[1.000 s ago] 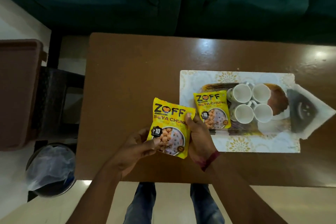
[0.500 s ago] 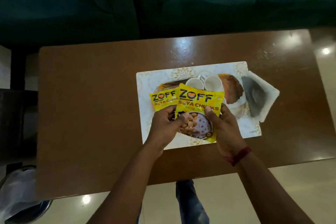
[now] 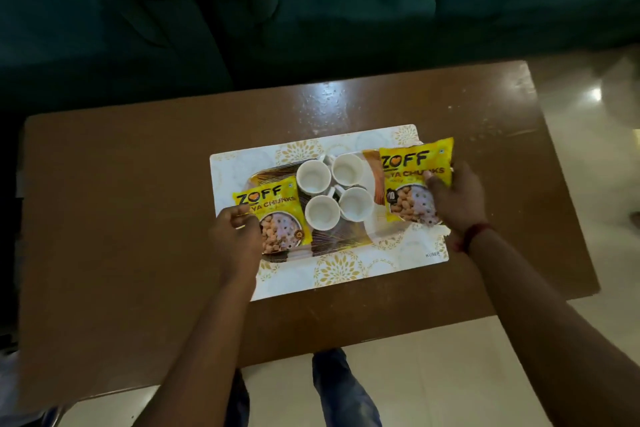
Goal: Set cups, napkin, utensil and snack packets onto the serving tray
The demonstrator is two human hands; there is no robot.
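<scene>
Several white cups (image 3: 334, 191) stand clustered in the middle of the dark, gold-lined serving tray (image 3: 332, 240). One yellow snack packet (image 3: 273, 206) lies on the tray's left end. My left hand (image 3: 235, 236) is curled on that packet's lower left corner. A second yellow snack packet (image 3: 412, 180) is over the tray's right end, tilted, with my right hand (image 3: 457, 199) gripping its right edge. The napkin and utensil are hidden under that packet and hand.
The tray rests on a white placemat with gold patterns (image 3: 339, 270) on a brown wooden table (image 3: 138, 218). A dark green sofa (image 3: 311, 10) runs along the far side. Pale floor tiles (image 3: 450, 374) and my legs show below the near edge.
The second packet has travelled from left of the tray, across the first packet, to the tray's right end in my right hand. My left hand let go of it and stayed on the left packet.
</scene>
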